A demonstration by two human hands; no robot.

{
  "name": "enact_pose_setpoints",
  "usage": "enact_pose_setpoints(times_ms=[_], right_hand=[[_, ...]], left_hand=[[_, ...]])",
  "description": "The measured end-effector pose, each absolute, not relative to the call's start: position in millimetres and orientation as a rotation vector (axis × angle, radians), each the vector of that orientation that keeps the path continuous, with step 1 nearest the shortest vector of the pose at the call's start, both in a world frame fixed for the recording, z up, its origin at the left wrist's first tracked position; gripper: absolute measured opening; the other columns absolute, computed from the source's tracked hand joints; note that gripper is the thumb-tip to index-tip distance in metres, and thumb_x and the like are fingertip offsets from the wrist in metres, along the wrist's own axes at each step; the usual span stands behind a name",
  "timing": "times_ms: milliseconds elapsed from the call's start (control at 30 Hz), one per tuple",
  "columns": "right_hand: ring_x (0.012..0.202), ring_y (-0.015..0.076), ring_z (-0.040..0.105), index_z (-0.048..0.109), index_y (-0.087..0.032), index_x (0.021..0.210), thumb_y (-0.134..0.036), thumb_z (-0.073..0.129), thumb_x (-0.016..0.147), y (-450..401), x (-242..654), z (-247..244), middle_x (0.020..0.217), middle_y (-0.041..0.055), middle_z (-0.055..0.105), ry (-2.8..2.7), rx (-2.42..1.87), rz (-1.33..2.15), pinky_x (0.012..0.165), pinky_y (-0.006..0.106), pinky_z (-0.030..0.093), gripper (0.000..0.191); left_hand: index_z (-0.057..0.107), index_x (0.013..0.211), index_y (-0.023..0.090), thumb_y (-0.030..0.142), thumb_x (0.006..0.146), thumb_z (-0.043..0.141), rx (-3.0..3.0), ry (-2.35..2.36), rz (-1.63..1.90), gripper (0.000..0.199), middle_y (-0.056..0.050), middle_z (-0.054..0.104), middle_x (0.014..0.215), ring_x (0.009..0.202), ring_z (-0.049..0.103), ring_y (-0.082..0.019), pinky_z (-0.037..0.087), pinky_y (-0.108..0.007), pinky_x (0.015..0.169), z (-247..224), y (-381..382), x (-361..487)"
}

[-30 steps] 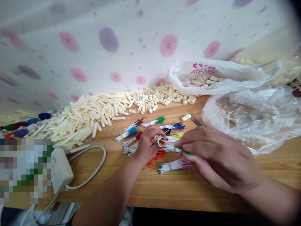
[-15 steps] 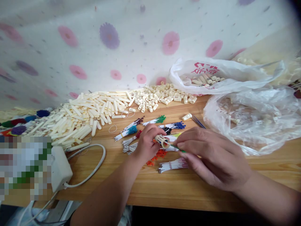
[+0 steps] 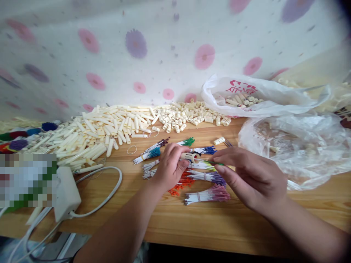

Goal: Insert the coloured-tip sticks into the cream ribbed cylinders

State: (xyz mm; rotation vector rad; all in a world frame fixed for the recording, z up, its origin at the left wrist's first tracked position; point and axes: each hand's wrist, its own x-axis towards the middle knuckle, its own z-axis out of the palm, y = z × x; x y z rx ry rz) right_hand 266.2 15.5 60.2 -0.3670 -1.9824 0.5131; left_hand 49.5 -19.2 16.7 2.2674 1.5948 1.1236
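My left hand is closed around a small cream slotted plastic cylinder, its open end facing right. Between thumb and fingertips, my right hand pinches a thin white stick with a green end. The stick's other end is at the cylinder's mouth; I cannot tell how far in it reaches. Below and around the hands lie banded bundles of white sticks with coloured ends: pink, purple, orange, blue, teal and green.
A heap of cream tubes and slotted cylinders lies along the back. Two plastic bags, one with red print and one clear, sit at right. A white power strip with a cable is at left; one slotted cylinder lies apart.
Both hands have risen slightly, and the right has shifted a little right. The cylinder has turned more level. More of the pink and purple bundles shows. The view has shifted slightly.
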Motion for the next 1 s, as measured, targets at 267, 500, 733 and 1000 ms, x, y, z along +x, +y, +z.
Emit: enact_pose_setpoints(times_ms=[267, 500, 733, 1000], right_hand=[[0.083, 0.0160, 0.066, 0.062, -0.018, 0.095, -0.003, 0.060, 0.077, 19, 265, 52, 0.086, 0.0049, 0.069, -1.942, -0.314, 0.518, 0.073, 0.027, 0.055, 0.024], [0.085, 0.0163, 0.064, 0.064, -0.018, 0.099, -0.006, 0.059, 0.080, 23, 260, 52, 0.089, 0.0064, 0.068, -2.029, -0.332, 0.478, 0.075, 0.029, 0.053, 0.023], [0.077, 0.0159, 0.058, 0.067, -0.018, 0.099, -0.009, 0.058, 0.081, 26, 255, 45, 0.085, 0.0069, 0.059, -2.083, -0.375, 0.268, 0.064, 0.030, 0.049, 0.022], [0.080, 0.0153, 0.055, 0.065, -0.019, 0.102, -0.009, 0.056, 0.082, 25, 260, 46, 0.089, 0.0065, 0.054, -2.101, -0.409, 0.362, 0.066, 0.029, 0.048, 0.024]], left_hand=[[0.057, 0.106, 0.018, 0.055, 0.091, 0.029, 2.278, 1.571, 1.159, 0.049, -0.010, 0.055, 0.098, 0.092, 0.052, -0.021, 0.042, -0.035, 0.081, 17, -19, 50], [0.059, 0.104, 0.016, 0.056, 0.090, 0.031, 2.303, 1.529, 1.196, 0.051, -0.009, 0.055, 0.094, 0.089, 0.053, -0.020, 0.043, -0.035, 0.077, 18, -21, 52], [0.059, 0.103, 0.017, 0.053, 0.090, 0.035, 2.318, 1.559, 1.217, 0.046, -0.009, 0.055, 0.094, 0.087, 0.054, -0.020, 0.045, -0.034, 0.076, 17, -21, 53], [0.061, 0.101, 0.015, 0.054, 0.089, 0.036, 2.312, 1.567, 1.199, 0.047, -0.009, 0.055, 0.092, 0.089, 0.054, -0.021, 0.045, -0.034, 0.076, 16, -20, 53]])
